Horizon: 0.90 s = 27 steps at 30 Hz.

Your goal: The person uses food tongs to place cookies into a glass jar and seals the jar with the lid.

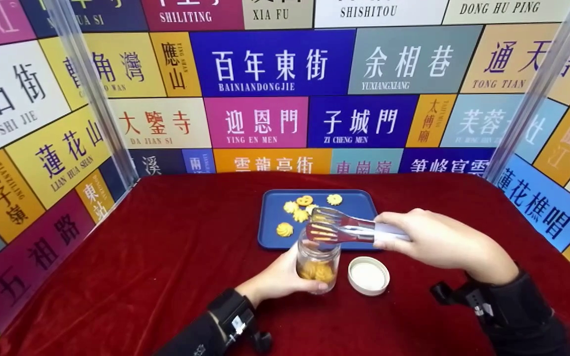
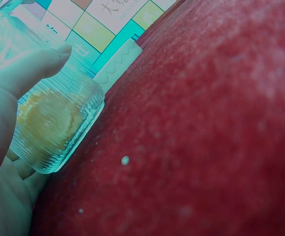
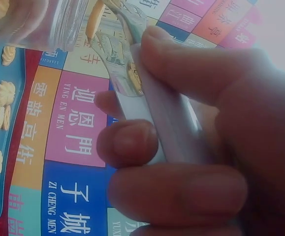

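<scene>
Black sleeve (image 1: 181,342) lay nearest. Left grip (image 1: 276,279) wrapped glass jar (image 1: 319,259) before tray (image 1: 270,212); right grip (image 1: 431,240) clasped tongs (image 1: 359,234) at jar mouth. Jar seemed slick, breakable: waist hold suited. Cookies inside (image 1: 317,272) looked crumbly.

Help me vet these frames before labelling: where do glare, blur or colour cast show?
Head view: lid and tray fairly crisp under even light, glints on the tongs; left wrist: blue-green cast over the left hand and jar, the red cloth soft; right wrist: white glare washes out the upper right corner, the right hand is soft and partly in shadow.
</scene>
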Available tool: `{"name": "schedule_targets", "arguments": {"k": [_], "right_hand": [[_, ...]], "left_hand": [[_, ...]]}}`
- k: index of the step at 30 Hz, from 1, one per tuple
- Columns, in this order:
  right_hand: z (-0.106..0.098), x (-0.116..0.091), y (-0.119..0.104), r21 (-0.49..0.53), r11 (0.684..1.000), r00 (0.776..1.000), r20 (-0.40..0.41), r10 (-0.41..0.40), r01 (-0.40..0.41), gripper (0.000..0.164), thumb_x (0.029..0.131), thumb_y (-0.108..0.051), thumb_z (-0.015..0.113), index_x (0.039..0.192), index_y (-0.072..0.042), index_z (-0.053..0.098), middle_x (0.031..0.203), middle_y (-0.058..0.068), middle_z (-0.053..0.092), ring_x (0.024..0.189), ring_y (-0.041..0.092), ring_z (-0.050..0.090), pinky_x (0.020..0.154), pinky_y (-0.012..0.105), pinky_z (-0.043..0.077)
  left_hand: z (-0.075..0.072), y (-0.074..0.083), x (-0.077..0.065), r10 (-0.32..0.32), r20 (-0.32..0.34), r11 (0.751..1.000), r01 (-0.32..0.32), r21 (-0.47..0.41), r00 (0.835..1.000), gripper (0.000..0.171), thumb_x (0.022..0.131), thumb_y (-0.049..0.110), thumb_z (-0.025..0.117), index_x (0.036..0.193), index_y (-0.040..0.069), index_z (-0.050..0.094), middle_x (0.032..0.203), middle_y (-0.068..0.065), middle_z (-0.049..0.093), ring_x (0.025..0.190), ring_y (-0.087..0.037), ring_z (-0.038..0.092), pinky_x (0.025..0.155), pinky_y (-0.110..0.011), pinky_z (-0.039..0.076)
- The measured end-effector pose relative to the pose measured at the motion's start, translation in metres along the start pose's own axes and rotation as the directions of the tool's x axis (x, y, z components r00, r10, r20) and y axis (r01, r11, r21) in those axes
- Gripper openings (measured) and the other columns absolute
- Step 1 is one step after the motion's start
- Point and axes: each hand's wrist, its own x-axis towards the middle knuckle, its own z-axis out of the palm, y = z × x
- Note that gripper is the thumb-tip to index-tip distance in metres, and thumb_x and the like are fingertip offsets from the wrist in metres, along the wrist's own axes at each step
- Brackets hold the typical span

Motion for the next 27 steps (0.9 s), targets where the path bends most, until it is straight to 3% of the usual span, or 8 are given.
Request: {"name": "schedule_targets", "arguments": {"k": [17, 27], "right_hand": [[0.0002, -0.0007, 0.0007, 0.027, 1.000, 1.000, 0.009, 0.010, -0.010, 0.044, 0.103, -0.061, 0.061, 0.125, -0.023, 0.067, 0.091, -0.012, 0.066, 0.076, 0.008, 0.057, 0.065, 0.030, 0.045], [-0.0009, 0.0020, 0.0068, 0.034, 0.998, 0.996, -0.066, 0.052, -0.050, 0.043, 0.102, -0.056, 0.067, 0.127, -0.021, 0.065, 0.087, -0.009, 0.066, 0.071, 0.011, 0.057, 0.061, 0.030, 0.045]], "left_hand": [[0.0003, 0.0005, 0.0001, -0.001, 0.003, 1.000, 0.001, -0.019, 1.000, 0.082, 0.084, 0.017, 0.092, 0.151, 0.019, 0.044, 0.132, 0.005, 0.068, 0.119, -0.015, 0.066, 0.108, -0.033, 0.051], [0.0007, -0.0010, -0.0003, -0.016, -0.012, 1.000, 0.016, -0.003, 1.000, 0.081, 0.082, 0.018, 0.093, 0.149, 0.017, 0.047, 0.130, 0.006, 0.069, 0.117, -0.014, 0.067, 0.107, -0.032, 0.051]]}}
